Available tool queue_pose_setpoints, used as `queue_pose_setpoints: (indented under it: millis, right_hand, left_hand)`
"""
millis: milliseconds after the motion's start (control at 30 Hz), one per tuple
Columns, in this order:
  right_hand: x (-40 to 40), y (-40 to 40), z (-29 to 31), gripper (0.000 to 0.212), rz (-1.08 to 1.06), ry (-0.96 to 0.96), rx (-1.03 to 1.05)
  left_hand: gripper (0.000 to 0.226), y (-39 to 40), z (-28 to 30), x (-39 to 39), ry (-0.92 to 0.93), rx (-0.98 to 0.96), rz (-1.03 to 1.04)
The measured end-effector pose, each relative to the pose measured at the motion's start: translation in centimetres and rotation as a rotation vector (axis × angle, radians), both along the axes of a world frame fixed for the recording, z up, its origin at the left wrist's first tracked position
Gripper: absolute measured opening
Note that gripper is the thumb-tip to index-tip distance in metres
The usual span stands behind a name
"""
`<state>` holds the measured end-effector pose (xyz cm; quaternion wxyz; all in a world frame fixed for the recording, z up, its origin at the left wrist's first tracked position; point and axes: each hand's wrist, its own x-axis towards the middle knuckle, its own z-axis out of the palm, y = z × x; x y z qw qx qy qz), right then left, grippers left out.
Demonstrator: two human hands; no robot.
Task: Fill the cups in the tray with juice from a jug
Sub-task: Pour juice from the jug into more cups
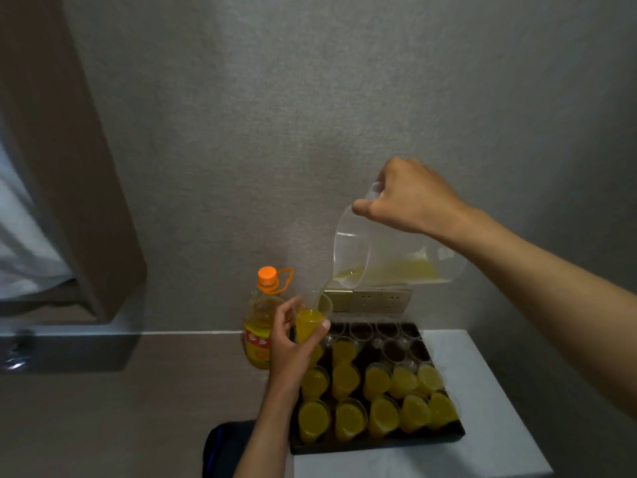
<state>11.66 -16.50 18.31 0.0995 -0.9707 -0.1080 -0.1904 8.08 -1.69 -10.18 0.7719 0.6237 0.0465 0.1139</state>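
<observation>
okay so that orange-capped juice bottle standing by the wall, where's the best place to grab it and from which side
Probably by the orange loop handle at the neck of the bottle, coming from above. It stands upright against the wall, and the left hand with its cup crowds its right side.

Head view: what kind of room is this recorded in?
Probably a bedroom or hotel-type room: a small white table against a papered wall, wall sockets just above it, and what looks like white bedding at left.

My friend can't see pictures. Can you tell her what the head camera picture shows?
The right hand tips a clear jug, pouring yellow juice into a cup that the left hand holds above a dark tray. Most cups in the tray are full; the far ones are empty. A bottle stands beside it.
</observation>
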Motion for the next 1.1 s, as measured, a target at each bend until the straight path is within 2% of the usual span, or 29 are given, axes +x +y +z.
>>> queue_pose_setpoints:
  millis: [1100]
  right_hand:
    - [-0.23,0.63,-0.24,0.045,0.003,-0.001,-0.035]
  left_hand:
    - [0.058,0.21,0.2,-0.76,-0.009,-0.02,-0.026]
